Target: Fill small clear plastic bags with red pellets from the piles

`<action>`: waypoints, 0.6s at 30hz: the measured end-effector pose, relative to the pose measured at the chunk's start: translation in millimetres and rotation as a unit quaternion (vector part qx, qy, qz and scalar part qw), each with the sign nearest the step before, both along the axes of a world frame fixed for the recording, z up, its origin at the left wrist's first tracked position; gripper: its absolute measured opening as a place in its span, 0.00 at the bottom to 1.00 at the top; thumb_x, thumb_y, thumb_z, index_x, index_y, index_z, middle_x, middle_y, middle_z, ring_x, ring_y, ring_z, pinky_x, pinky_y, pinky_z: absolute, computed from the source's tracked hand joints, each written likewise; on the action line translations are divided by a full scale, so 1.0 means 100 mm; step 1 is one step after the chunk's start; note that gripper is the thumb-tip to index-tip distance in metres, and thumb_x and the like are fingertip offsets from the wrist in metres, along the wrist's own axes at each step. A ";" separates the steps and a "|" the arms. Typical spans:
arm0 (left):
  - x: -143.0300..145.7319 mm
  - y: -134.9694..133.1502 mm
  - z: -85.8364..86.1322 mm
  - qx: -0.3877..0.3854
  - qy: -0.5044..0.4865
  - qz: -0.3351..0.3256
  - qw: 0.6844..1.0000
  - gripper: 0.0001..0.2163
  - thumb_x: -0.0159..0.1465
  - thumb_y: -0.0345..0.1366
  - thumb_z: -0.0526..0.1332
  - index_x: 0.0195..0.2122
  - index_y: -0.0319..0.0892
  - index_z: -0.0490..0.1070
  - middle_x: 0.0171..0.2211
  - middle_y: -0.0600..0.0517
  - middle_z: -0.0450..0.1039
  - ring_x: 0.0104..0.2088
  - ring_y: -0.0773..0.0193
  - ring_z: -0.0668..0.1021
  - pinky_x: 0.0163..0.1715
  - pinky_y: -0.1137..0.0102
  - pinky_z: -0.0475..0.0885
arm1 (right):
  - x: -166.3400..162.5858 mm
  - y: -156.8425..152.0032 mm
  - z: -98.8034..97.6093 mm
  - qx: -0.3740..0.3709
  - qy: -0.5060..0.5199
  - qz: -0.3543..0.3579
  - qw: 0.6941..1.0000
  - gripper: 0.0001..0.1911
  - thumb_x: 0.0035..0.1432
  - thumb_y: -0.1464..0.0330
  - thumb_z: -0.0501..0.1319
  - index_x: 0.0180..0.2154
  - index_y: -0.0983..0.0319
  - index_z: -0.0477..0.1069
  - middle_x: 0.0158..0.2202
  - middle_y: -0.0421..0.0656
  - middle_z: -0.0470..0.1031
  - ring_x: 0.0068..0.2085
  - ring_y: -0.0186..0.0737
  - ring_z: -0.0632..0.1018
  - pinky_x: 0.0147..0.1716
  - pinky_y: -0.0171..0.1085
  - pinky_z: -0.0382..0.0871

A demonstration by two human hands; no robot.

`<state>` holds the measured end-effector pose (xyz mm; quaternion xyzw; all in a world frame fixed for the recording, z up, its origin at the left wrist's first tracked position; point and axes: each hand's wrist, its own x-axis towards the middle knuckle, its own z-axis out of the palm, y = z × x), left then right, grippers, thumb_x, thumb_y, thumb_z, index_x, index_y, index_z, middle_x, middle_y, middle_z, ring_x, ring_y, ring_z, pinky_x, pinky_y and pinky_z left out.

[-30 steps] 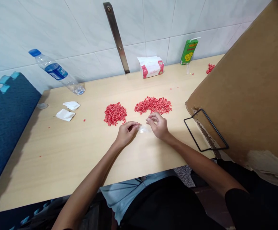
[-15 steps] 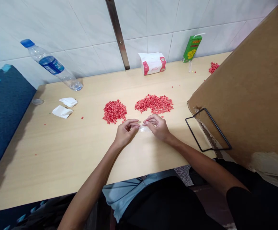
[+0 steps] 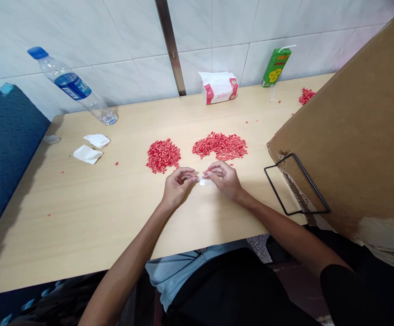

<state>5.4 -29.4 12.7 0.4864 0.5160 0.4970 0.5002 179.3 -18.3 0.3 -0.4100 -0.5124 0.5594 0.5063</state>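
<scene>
My left hand (image 3: 177,183) and my right hand (image 3: 224,177) meet over the light wooden table (image 3: 91,213), fingertips pinched on a small clear plastic bag (image 3: 202,180) between them. Just beyond the hands lie two heaps of small red pellets: a left heap (image 3: 163,155) and a wider right heap (image 3: 220,146). The bag is tiny and partly hidden by my fingers.
A tilted water bottle (image 3: 71,86), two crumpled white tissues (image 3: 91,147), a tissue pack (image 3: 219,87) and a green juice carton (image 3: 277,66) sit toward the tiled wall. A large cardboard box (image 3: 356,127) with a black wire frame (image 3: 293,183) stands right. A blue foam mat (image 3: 3,149) is left. More red pellets (image 3: 306,95) lie far right.
My hands have drawn closer together, the fingertips now nearly touching on the clear bag. The view has shifted slightly; the heaps have not moved.
</scene>
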 end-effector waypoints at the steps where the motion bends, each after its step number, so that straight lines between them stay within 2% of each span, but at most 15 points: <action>1: 0.00 0.00 0.00 -0.003 -0.010 0.000 1.000 0.16 0.48 0.37 0.71 0.36 0.39 0.72 0.27 0.52 0.76 0.29 0.65 0.78 0.36 0.68 0.74 | -0.01 -0.01 0.00 0.000 0.001 0.003 1.000 0.12 0.53 0.59 0.65 0.33 0.59 0.66 0.31 0.41 0.78 0.36 0.41 0.83 0.38 0.40 0.77; 12: 0.02 -0.03 -0.02 0.004 -0.031 -0.003 1.000 0.18 0.49 0.36 0.71 0.39 0.38 0.71 0.34 0.48 0.79 0.32 0.65 0.80 0.40 0.67 0.76 | -0.02 -0.01 0.01 -0.002 -0.010 -0.007 1.000 0.12 0.52 0.60 0.65 0.33 0.61 0.68 0.30 0.41 0.76 0.35 0.41 0.82 0.36 0.38 0.76; 15: 0.04 -0.05 -0.01 0.018 -0.003 -0.008 1.000 0.17 0.50 0.37 0.71 0.38 0.38 0.71 0.34 0.48 0.79 0.33 0.64 0.81 0.39 0.68 0.76 | 0.00 -0.02 0.02 0.003 -0.015 0.011 1.000 0.12 0.53 0.60 0.65 0.33 0.61 0.68 0.29 0.42 0.77 0.34 0.40 0.81 0.36 0.39 0.75; 18: 0.06 -0.09 0.00 0.043 0.025 -0.015 0.999 0.15 0.52 0.37 0.69 0.38 0.39 0.70 0.34 0.48 0.79 0.33 0.63 0.81 0.37 0.68 0.76 | 0.01 -0.03 0.02 -0.002 -0.015 0.046 0.999 0.13 0.54 0.60 0.64 0.34 0.62 0.68 0.27 0.41 0.77 0.28 0.36 0.79 0.32 0.38 0.74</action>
